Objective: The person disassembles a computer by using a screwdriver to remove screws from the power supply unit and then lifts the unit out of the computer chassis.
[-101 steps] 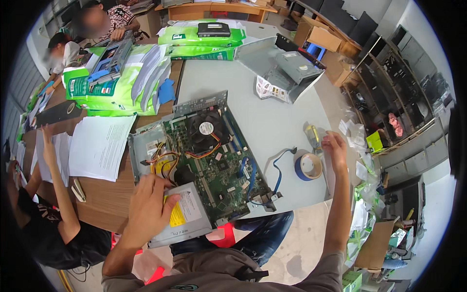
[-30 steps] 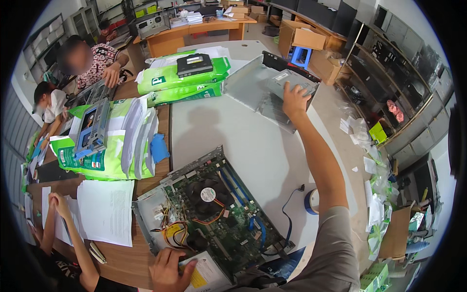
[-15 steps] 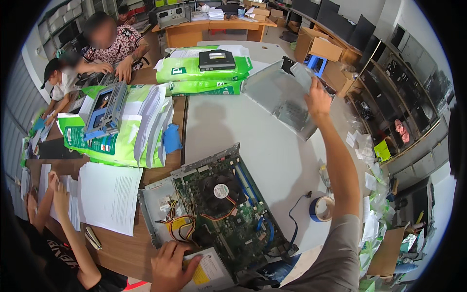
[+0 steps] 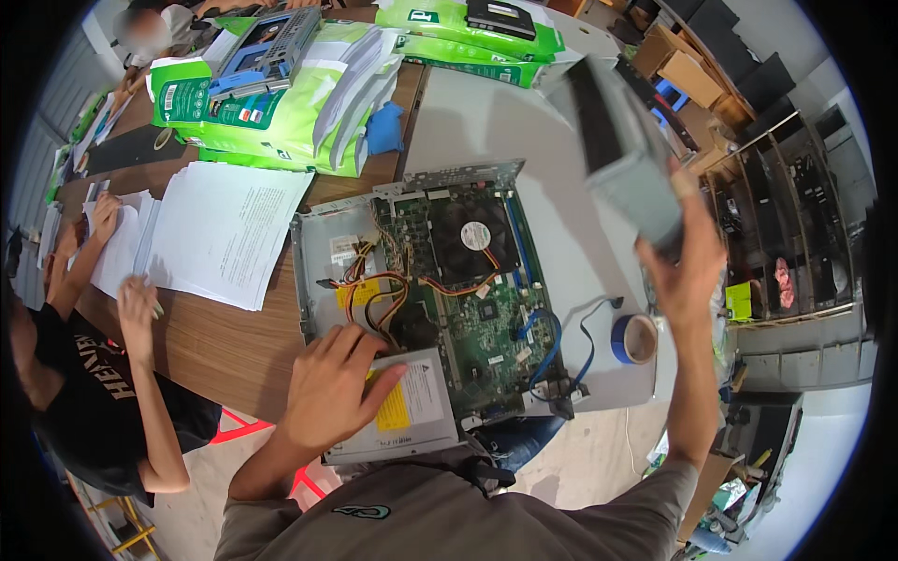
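An opened desktop computer case (image 4: 309,252) lies in front of me, its green motherboard (image 4: 486,323), black fan (image 4: 458,248) and bundled coloured wires exposed. My left hand (image 4: 337,383) rests on the silver power supply (image 4: 426,397) at the case's near side, thumb apart from the fingers over its label. At the right, my right hand (image 4: 687,257) is closed on the edge of a metal computer case cover (image 4: 636,192), held up and tilted, its dark front part pointing away. Motion blurs the cover, and the fingertips behind it are partly hidden.
A roll of blue tape (image 4: 634,339) and a blue cable (image 4: 585,351) lie right of the case. Green paper packs (image 4: 234,122) carry a drive bracket (image 4: 267,56). Loose sheets (image 4: 224,234) lie left, near another person's hands (image 4: 136,299). Shelves (image 4: 786,224) stand at right.
My right hand has lifted the cover off the tabletop, bringing it nearer and turning it upright. The left hand stays on the power supply. The view has tipped down toward me.
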The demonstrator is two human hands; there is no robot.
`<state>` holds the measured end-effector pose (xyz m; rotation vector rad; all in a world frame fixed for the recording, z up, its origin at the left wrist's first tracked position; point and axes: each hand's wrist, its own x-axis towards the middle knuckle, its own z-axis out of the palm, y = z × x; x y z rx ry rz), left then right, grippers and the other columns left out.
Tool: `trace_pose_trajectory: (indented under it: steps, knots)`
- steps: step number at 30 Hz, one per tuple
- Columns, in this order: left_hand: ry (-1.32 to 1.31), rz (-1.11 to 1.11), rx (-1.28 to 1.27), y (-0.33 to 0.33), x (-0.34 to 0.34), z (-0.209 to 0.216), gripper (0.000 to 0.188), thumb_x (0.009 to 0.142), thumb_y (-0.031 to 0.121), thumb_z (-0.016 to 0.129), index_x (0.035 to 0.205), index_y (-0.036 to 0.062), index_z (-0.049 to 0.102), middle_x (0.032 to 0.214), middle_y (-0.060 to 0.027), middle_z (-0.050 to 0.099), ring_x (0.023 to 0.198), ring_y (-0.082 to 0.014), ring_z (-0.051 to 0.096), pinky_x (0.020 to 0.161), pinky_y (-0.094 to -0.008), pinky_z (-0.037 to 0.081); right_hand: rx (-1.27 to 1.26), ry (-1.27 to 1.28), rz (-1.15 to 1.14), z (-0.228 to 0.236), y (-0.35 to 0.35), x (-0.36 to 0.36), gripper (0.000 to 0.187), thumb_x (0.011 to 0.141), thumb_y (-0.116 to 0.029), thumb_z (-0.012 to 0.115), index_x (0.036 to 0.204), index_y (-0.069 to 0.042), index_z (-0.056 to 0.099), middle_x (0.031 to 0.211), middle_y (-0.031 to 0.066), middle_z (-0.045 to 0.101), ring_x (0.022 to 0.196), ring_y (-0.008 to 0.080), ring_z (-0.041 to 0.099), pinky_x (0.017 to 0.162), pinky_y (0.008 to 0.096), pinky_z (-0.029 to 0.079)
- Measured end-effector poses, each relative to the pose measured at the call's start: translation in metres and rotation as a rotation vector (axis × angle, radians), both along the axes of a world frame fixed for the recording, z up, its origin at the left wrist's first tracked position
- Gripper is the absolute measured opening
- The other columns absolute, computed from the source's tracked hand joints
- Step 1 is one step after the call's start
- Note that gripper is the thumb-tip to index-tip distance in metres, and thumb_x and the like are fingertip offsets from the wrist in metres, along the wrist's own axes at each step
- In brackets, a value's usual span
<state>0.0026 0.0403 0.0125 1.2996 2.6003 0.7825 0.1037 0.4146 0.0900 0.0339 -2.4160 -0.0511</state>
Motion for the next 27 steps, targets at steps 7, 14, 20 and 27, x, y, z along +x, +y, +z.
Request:
trace_pose_trajectory:
  steps: [7,14,20,27]
  knots:
    - [0.018,-0.013,0.091,-0.003,0.005,-0.004,0.025,0.09,0.025,0.07,0.097,0.0021,0.064,0.092,-0.013,0.059,0.085,-0.0342,0.061,0.069,-0.0439,0.049,0.2,-0.2,0.13,-0.005,-0.059,0.059,0.076,0.06,-0.016,0.084,0.128,-0.001,0.055,0.138,0.0216,0.059,0.125,0.0476,0.057,0.099,0.0467,0.051]
    - [-0.029,0.019,0.111,-0.002,0.01,-0.003,0.023,0.092,0.022,0.067,0.1,0.0007,0.062,0.094,-0.0158,0.061,0.087,-0.0378,0.064,0.071,-0.0453,0.05,0.239,-0.104,0.163,-0.023,-0.074,0.089,0.026,0.077,-0.018,0.071,0.101,-0.009,0.069,0.128,0.0141,0.067,0.115,0.0463,0.062,0.092,0.0531,0.057]
    - [0.009,-0.001,0.139,-0.004,0.011,-0.005,0.022,0.093,0.022,0.066,0.099,0.0012,0.062,0.094,-0.0154,0.062,0.087,-0.0378,0.064,0.072,-0.0445,0.05,0.278,-0.014,0.175,-0.04,-0.073,0.11,0.026,0.076,-0.02,0.072,0.1,-0.009,0.068,0.127,0.0133,0.067,0.116,0.0464,0.062,0.092,0.053,0.057]
    - [0.009,-0.005,0.138,-0.005,0.011,-0.008,0.021,0.094,0.021,0.065,0.099,0.0007,0.063,0.094,-0.0154,0.063,0.081,-0.0369,0.065,0.066,-0.0422,0.052,-0.025,-0.061,0.009,-0.042,-0.06,0.115,0.062,0.064,-0.02,0.08,0.122,-0.006,0.062,0.133,0.0172,0.062,0.118,0.0459,0.061,0.094,0.05,0.055]
